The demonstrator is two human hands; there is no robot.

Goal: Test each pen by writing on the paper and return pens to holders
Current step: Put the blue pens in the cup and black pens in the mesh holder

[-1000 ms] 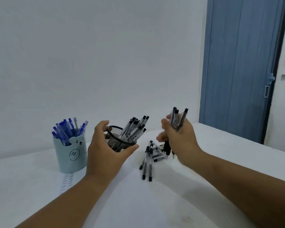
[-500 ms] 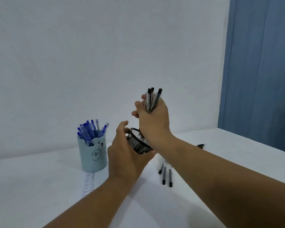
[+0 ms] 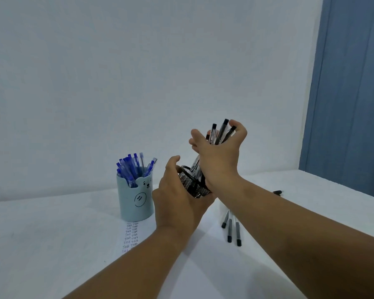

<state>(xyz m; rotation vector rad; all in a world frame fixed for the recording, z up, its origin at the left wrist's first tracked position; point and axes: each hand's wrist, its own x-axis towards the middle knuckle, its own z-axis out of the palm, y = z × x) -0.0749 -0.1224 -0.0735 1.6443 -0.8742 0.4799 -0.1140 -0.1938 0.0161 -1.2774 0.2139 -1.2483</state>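
A person's left hand (image 3: 177,203) cradles a black wire-mesh pen holder (image 3: 192,186) above a white surface (image 3: 52,244), its fingers wrapped around the cylinder's near wall and clamped on it, thumb raised at the rim. The holder is tilted, its round mouth leaning toward the right hand (image 3: 219,156), which reaches across it from the right. That hand's fingers are spread and curled loosely around a bundle of black-capped pens (image 3: 219,134); the slim clear barrels stand up between thumb and fingertips, their lower ends dropping into the mesh holder. Whether the fingers press on the bundle or only ring it cannot be told.

To the left, upright on the surface, stands a smooth pale-blue cup holder (image 3: 136,203) with moulded bear ears and a drawn face, packed with blue-capped pens (image 3: 132,167) that fan out above its rim. Just in front of it lies a narrow strip of white paper (image 3: 131,236), lined with rows of small handwritten words. Right of the left wrist, three loose pens (image 3: 232,228) with dark caps lie close together on the surface, roughly parallel, partly hidden by the right forearm. One more dark pen end (image 3: 277,192) shows beyond that forearm. A plain pale wall (image 3: 138,72) rises behind; a ribbed blue door (image 3: 350,93) fills the right edge.
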